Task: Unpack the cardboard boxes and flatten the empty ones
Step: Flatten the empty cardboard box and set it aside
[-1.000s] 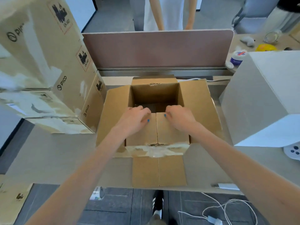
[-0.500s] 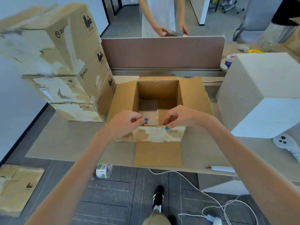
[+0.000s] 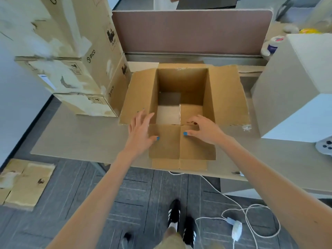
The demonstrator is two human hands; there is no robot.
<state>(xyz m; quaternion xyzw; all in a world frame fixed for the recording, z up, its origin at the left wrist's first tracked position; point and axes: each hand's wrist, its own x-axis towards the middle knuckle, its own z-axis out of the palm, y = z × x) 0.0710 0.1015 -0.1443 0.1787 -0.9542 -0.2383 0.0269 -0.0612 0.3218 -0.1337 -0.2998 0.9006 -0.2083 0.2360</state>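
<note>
The open box (image 3: pixel 181 97) sits on the desk (image 3: pixel 86 139) straight in front of the person, its mouth facing up and all four top flaps folded outward: the left and right flaps slope away to the sides, the far flap lies toward the divider panel (image 3: pixel 190 31), and the near flap (image 3: pixel 167 146) lies flat toward the person, its end reaching past the desk's front edge. Inside, the bottom flaps show, one pale and one brown, with a darker patch behind them. The left hand (image 3: pixel 141 131) is released, fingers straight and spread, lying flat over the near left corner of the box where the left flap meets the near flap, the thumb resting on the near flap. The right hand (image 3: pixel 205 131) grasps the near rim of the box on the right side, its fingers bent over the fold and the thumb pressed on the near flap. Just beside the box on the left stands a stack of taped cartons (image 3: pixel 80 65) printed with PICO. A large white box (image 3: pixel 294 90) stands on the desk to the right, near the box but apart from it, with a white controller (image 3: pixel 324 147) at its foot. On the floor lie a flattened cardboard sheet (image 3: pixel 25 182) at the left and a white cable with an adapter (image 3: pixel 236 230) at the right, and the person's black shoes (image 3: pixel 173 215) show below
</note>
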